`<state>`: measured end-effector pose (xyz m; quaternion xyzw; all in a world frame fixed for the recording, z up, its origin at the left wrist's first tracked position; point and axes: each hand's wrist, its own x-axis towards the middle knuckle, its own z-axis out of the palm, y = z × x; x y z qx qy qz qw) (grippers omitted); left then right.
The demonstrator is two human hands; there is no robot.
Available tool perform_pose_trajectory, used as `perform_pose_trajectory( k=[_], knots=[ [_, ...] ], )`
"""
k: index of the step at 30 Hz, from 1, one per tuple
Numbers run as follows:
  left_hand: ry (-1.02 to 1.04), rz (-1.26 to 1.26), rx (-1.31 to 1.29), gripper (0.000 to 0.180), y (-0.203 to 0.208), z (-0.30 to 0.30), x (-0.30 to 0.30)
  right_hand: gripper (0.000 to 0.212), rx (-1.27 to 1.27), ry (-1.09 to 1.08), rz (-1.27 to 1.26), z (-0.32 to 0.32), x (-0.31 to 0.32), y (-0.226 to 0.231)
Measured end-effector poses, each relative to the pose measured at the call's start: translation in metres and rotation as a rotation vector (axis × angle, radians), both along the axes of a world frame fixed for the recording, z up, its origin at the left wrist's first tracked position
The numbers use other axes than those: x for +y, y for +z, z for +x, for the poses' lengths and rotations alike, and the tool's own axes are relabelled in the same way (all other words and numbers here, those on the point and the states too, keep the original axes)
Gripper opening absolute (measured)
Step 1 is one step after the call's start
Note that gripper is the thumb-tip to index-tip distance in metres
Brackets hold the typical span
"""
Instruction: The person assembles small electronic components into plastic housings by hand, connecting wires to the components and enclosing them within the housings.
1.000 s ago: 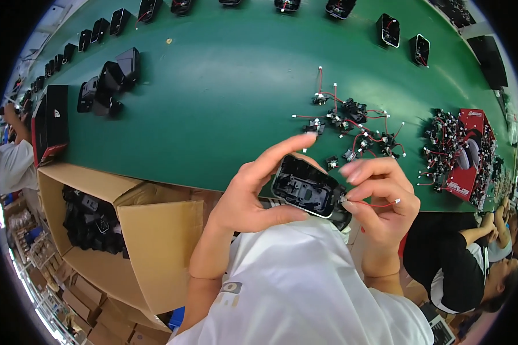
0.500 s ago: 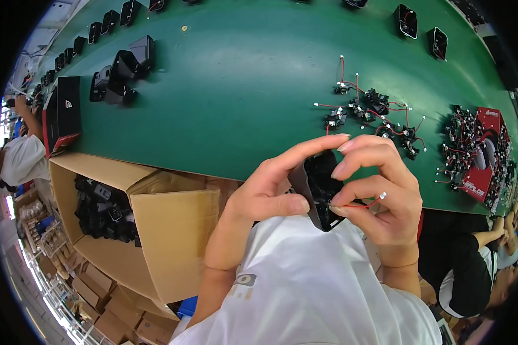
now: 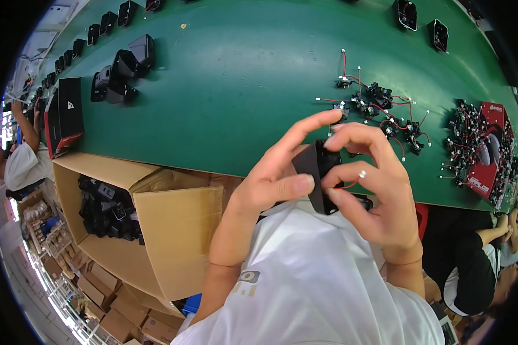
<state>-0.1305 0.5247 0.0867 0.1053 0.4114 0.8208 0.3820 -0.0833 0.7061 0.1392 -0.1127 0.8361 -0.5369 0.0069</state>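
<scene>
Above my lap, my left hand (image 3: 262,185) grips a black plastic housing (image 3: 308,165) along its left side, with the thumb across its near side and the index finger stretched along the top. The housing is tilted, its open side toward the right. My right hand (image 3: 385,198) is closed at that opening, the fingertips partly inside. A thin red wire (image 3: 347,186) with a white connector comes out by the right thumb and index finger. What the wire joins inside is hidden. Beyond my hands, several small black parts with red wires (image 3: 380,95) lie on the green table (image 3: 224,109).
An open cardboard box (image 3: 178,236) of black parts stands at left, below the table edge. Black housings (image 3: 121,69) lie at left by a black box (image 3: 66,112). More wired parts surround a red box (image 3: 489,152) at right. People sit on both sides.
The housing has turned, so its opening faces more to the right and less of the inside shows. Both hands have shifted slightly upward, and the white connector has moved up and left.
</scene>
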Motion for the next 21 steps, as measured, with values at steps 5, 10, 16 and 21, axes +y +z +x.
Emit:
perform_pose_trajectory(
  k=[5,10,16,21],
  knots=[
    [0.045,-0.02,-0.011,0.093,0.006,-0.002,0.006,0.031,-0.091,0.077,-0.199,-0.003,0.011,-0.003],
    [0.025,-0.133,0.038,0.088,0.013,-0.01,0.005,0.035,-0.086,0.097,-0.371,-0.012,0.02,-0.016],
    [0.061,-0.114,-0.001,0.069,0.037,0.005,-0.01,0.049,-0.332,-0.013,-0.559,-0.004,-0.008,-0.006],
    [-0.014,0.042,0.257,0.06,0.019,0.002,0.013,0.085,-0.147,-0.21,-0.4,0.042,0.084,-0.085]
  ],
)
